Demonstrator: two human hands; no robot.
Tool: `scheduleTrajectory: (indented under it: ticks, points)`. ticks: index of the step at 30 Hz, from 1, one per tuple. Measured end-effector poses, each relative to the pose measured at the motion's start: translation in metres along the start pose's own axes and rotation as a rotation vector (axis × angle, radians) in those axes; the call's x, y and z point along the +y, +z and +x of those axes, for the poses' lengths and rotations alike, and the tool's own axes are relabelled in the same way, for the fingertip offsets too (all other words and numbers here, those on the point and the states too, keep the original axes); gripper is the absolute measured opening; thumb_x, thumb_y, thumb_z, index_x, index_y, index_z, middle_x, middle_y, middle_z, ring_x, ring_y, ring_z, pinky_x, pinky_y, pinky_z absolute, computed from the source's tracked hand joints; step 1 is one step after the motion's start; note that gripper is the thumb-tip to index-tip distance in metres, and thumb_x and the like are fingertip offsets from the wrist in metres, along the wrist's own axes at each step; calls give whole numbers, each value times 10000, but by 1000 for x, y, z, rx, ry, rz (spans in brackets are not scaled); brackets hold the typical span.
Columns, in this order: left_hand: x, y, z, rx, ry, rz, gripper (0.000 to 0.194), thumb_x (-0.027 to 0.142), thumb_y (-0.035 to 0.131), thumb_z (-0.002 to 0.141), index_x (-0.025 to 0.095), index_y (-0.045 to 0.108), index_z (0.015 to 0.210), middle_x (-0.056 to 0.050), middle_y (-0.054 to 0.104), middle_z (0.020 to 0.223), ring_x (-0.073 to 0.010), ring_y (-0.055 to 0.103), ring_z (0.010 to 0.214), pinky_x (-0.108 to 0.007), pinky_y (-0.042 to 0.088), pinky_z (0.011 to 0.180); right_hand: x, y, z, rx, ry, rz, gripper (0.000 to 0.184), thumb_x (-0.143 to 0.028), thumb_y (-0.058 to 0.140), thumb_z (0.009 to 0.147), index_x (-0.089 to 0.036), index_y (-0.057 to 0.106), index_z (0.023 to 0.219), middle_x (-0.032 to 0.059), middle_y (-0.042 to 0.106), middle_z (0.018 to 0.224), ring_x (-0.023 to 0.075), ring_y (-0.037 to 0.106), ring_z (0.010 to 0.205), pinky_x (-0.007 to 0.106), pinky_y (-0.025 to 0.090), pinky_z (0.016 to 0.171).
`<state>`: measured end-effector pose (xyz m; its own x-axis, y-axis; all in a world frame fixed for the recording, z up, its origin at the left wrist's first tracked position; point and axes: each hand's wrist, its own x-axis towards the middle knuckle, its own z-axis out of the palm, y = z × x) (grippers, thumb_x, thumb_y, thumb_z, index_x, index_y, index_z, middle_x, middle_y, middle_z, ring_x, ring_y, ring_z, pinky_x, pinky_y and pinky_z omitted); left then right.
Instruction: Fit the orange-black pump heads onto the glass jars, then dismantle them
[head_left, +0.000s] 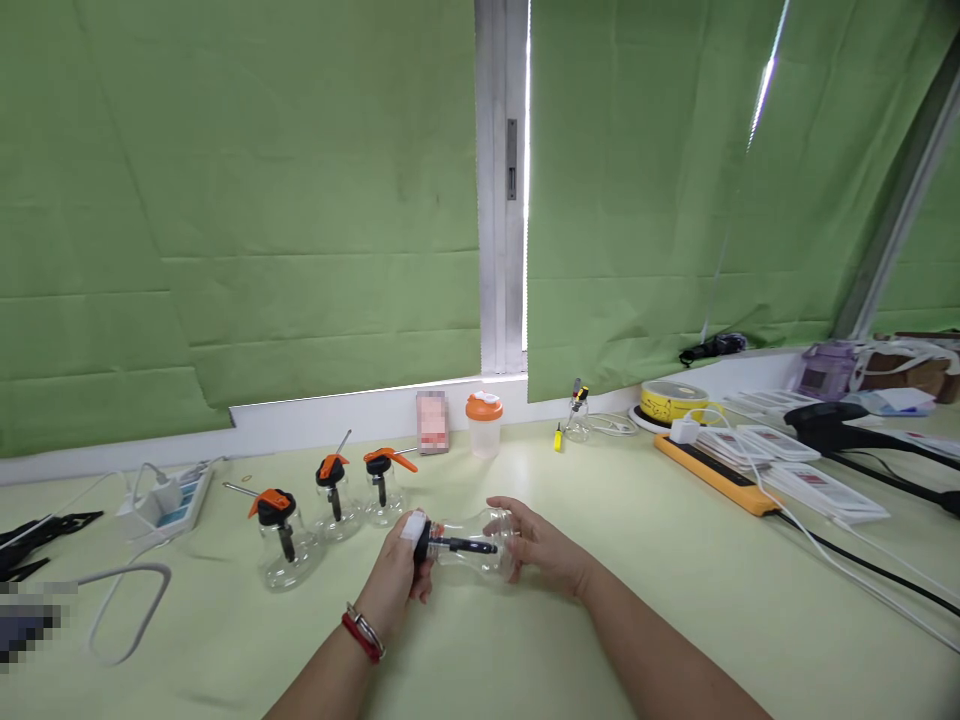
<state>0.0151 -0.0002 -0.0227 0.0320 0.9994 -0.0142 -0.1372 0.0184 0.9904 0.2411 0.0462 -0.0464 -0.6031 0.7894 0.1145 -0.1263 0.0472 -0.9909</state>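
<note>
A clear bottle (469,562) with a black part inside lies sideways between my two hands, just above the table. My left hand (401,565) is wrapped around its black and white cap end. Around the rounded base at the other end, the fingers of my right hand (536,545) are closed. To the left stand several similar clear bottles: one in front (289,570), one behind it (337,515) and another to the right (384,500). These have black lids with orange levers and thin metal spouts.
Behind my hands stands an orange-lidded cup (484,425) beside a small pink box (433,422). A small clear jar holding tools (577,415) is farther right. An orange power strip (712,475) with trailing cables lies on the right, a white power strip (169,505) on the left.
</note>
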Motion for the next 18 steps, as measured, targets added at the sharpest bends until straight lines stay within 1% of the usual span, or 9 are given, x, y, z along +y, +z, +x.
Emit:
scheduleTrajectory:
  ticks: [2, 5, 10, 12, 15, 18]
  points:
    - [-1, 0, 1, 9, -11, -20, 360, 559, 387, 832, 212, 469, 775, 90, 409, 457, -52, 251, 290, -193, 336, 319, -1, 0, 0, -4, -24, -68, 750, -463, 745, 663, -294, 371, 1292, 82, 485, 1177, 96, 540, 690, 280, 491, 621]
    - [-1, 0, 2, 22, -13, -12, 351, 550, 387, 836, 211, 467, 788, 92, 408, 454, -53, 244, 290, -200, 342, 316, -1, 3, 0, 26, -24, -166, 775, -371, 804, 607, -300, 386, 1255, 65, 468, 1193, 73, 505, 687, 271, 476, 657]
    - [0, -2, 3, 61, 25, -7, 314, 516, 413, 830, 209, 475, 832, 99, 397, 452, -54, 233, 298, -193, 321, 301, -4, 12, -1, 58, -36, -259, 787, -323, 817, 573, -312, 363, 1215, 47, 449, 1193, 64, 488, 661, 267, 466, 652]
    - [0, -2, 3, 83, 31, -14, 306, 502, 418, 823, 203, 481, 837, 99, 390, 445, -54, 231, 298, -187, 305, 295, -7, 16, -2, 75, -45, -320, 790, -319, 812, 570, -315, 351, 1211, 31, 472, 1130, 70, 486, 649, 268, 461, 647]
    - [-2, -2, 4, 119, 46, -21, 317, 496, 408, 818, 193, 494, 857, 96, 392, 438, -60, 245, 297, -189, 300, 295, -11, 21, -4, 123, -75, -467, 796, -313, 811, 552, -309, 349, 1200, -9, 504, 963, 97, 480, 672, 266, 446, 654]
    - [-4, -3, 5, 146, 49, -32, 348, 515, 407, 816, 186, 509, 864, 90, 397, 436, -65, 264, 301, -195, 310, 301, -15, 24, -6, 183, -117, -646, 791, -320, 813, 525, -296, 364, 1177, -38, 489, 830, 123, 473, 703, 270, 435, 672]
